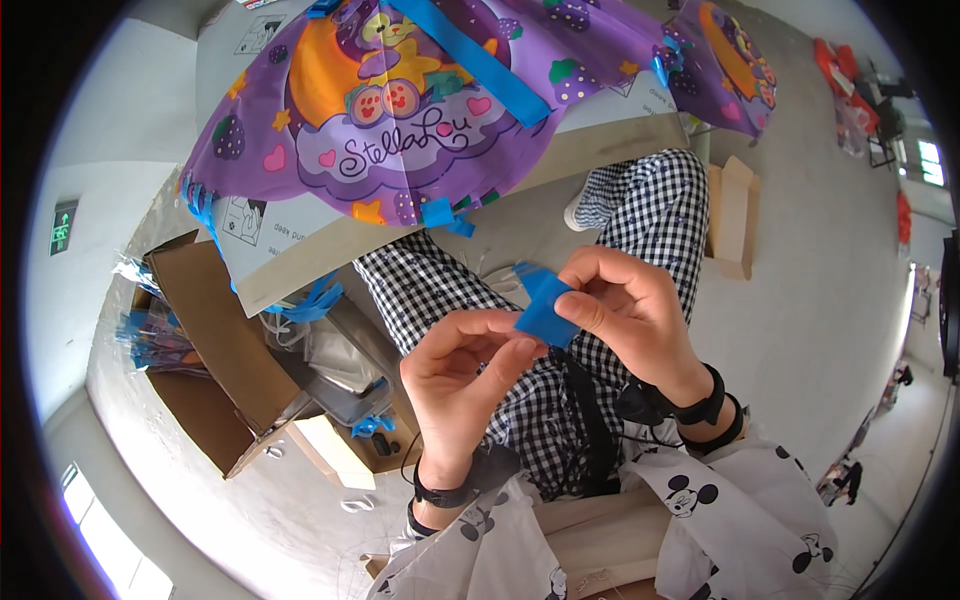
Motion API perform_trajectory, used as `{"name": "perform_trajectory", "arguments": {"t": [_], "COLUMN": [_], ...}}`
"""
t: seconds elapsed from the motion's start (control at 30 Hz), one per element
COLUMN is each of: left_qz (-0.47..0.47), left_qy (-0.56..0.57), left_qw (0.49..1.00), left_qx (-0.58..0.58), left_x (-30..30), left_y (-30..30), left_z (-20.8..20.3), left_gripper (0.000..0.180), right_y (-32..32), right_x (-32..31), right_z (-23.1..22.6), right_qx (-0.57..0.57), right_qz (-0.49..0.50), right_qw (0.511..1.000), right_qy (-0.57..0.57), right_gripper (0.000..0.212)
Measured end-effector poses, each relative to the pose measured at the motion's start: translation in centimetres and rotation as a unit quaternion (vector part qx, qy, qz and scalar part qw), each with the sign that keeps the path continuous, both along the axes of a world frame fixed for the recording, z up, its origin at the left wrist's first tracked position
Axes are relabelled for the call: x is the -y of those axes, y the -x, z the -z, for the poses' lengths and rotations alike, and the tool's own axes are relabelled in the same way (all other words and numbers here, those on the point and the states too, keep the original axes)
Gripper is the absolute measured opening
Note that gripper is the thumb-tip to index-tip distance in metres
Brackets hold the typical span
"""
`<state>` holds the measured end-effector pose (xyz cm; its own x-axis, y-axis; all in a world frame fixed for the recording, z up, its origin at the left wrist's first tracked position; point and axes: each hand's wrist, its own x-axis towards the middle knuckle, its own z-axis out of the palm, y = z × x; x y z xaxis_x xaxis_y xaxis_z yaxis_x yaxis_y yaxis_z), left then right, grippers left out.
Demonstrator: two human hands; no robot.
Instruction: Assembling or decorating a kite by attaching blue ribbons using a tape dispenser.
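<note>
A short folded piece of blue ribbon (546, 312) is held above my lap between both hands. My right hand (635, 315) pinches its right side between thumb and bent fingers. My left hand (462, 375) has its thumb and index fingertip closed at the ribbon's lower left corner. Beyond my hands, a purple printed sheet (330, 200) with moons, stars, hearts and berries lies spread over a table (300, 275). A long blue strip (485, 65) crosses the sheet, and a small blue tab (445, 215) sticks out at its near edge.
On the left, an open cardboard box (215, 350) stands near a grey plastic bin (355, 375). Blue ribbons (310, 300) hang below the table's left corner. Another cardboard box (733, 215) sits on the floor to the right. My knees in checked trousers (655, 200) reach under the table.
</note>
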<state>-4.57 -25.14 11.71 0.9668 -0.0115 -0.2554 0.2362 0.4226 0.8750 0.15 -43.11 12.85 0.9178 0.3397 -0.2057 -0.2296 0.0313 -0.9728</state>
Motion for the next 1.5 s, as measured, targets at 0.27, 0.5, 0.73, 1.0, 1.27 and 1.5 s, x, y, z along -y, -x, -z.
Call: {"name": "perform_trajectory", "arguments": {"t": [0.27, 0.5, 0.73, 1.0, 1.27, 1.5], "left_qz": [-0.007, -0.013, -0.023, -0.079, -0.088, -0.127], "left_qy": [0.037, 0.028, -0.033, -0.116, -0.195, -0.279], "left_qw": [0.999, 1.0, 0.998, 0.982, 0.954, 0.911], "left_qx": [0.006, 0.006, 0.048, 0.125, 0.21, 0.276], "left_x": [0.0, -0.4, -0.3, 0.6, 0.9, 1.3], "left_y": [0.0, 0.0, 0.0, 0.0, -0.3, -0.4], "left_z": [0.0, -0.1, 0.2, 0.7, 1.1, 1.2], "left_gripper": [0.018, 0.017, 0.022, 0.022, 0.026, 0.03], "right_y": [0.2, 0.3, 0.3, 0.7, 0.6, 0.8], "right_x": [-0.1, 0.1, -0.3, -0.4, -0.6, -0.7], "right_z": [-0.3, -0.4, -0.4, -0.5, -0.4, -0.3], "right_qx": [-0.02, 0.026, 0.109, 0.146, 0.294, 0.297], "right_qz": [-0.004, -0.017, -0.004, -0.021, -0.029, -0.025], "right_qw": [1.0, 0.999, 0.991, 0.986, 0.947, 0.948], "right_qy": [-0.005, 0.029, 0.072, 0.08, 0.127, 0.115], "right_gripper": [0.014, 0.013, 0.013, 0.015, 0.02, 0.019]}}
